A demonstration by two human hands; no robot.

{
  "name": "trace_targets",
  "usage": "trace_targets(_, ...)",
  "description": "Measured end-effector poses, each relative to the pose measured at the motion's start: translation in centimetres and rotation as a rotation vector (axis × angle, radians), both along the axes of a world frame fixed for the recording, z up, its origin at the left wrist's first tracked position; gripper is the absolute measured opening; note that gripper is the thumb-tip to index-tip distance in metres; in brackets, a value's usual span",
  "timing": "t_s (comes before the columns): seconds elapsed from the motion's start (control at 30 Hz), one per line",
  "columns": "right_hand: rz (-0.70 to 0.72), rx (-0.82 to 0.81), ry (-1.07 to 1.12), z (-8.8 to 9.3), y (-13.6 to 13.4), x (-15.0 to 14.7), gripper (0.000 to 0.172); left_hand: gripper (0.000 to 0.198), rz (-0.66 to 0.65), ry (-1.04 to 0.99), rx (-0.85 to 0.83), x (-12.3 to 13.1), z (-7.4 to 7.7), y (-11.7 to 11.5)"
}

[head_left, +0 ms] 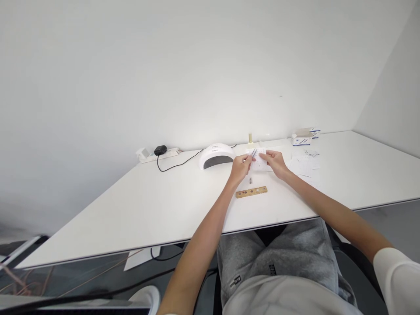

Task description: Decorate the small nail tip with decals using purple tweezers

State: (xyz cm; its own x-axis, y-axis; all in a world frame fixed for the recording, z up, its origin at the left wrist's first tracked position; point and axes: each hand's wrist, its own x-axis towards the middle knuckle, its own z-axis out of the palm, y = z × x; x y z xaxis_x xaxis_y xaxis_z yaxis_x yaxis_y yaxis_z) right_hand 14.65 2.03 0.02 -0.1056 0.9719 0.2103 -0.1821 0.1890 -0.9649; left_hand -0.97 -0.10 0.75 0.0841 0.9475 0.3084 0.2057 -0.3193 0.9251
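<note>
My left hand (pixel 242 166) is closed around slim dark tweezers (pixel 253 152), which point up and to the right. Behind them is a small white sheet with tiny marks (pixel 260 162), and its right edge is pinched between the fingers of my right hand (pixel 274 162). The left fingertips lie at the sheet's left edge; whether they grip it too, I cannot tell. Closer to me, a yellowish-brown strip with several round spots (pixel 251 192) lies flat on the table. A tiny shiny piece (pixel 251 180), too small to name, sits just beyond that strip.
Left of my hands stands a white arched nail lamp (pixel 216 151) with a black cable. A power strip (pixel 169 153) holds a black adapter (pixel 160 150). Small white boxes (pixel 302 139), loose white sheets (pixel 303 166) and a pale yellow upright piece (pixel 250 138) stand or lie toward the wall.
</note>
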Motion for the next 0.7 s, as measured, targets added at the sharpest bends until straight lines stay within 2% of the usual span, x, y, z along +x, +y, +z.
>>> trace_targets(0.1, -0.034, 0.000, 0.003, 0.0, 0.3, 0.2, 0.034, 0.029, -0.024, -0.161, -0.090, 0.0, 0.4, -0.1)
trace_targets(0.23, -0.057, 0.005, 0.011, 0.0, 0.7, 0.7, 0.035, 0.031, -0.055, -0.215, -0.072, -0.1, 1.0, -0.5)
trace_targets(0.4, -0.033, 0.022, 0.044, 0.0, 0.9, 1.0, 0.034, 0.026, 0.007, -0.138, 0.013, -0.2, 0.8, -0.4)
trace_targets(0.57, -0.031, 0.021, 0.036, 0.0, 1.0, 1.1, 0.036, 0.014, 0.181, 0.083, 0.318, 0.0, 0.1, 0.2)
trace_targets(0.63, -0.036, 0.025, 0.031, 0.0, 0.9, 1.1, 0.036, 0.013, 0.206, 0.116, 0.333, 0.0, 0.1, 0.2)
trace_targets(0.7, -0.038, 0.036, 0.038, 0.0, 0.9, 1.0, 0.035, 0.012, 0.193, 0.081, 0.271, 0.1, 0.3, 0.0)
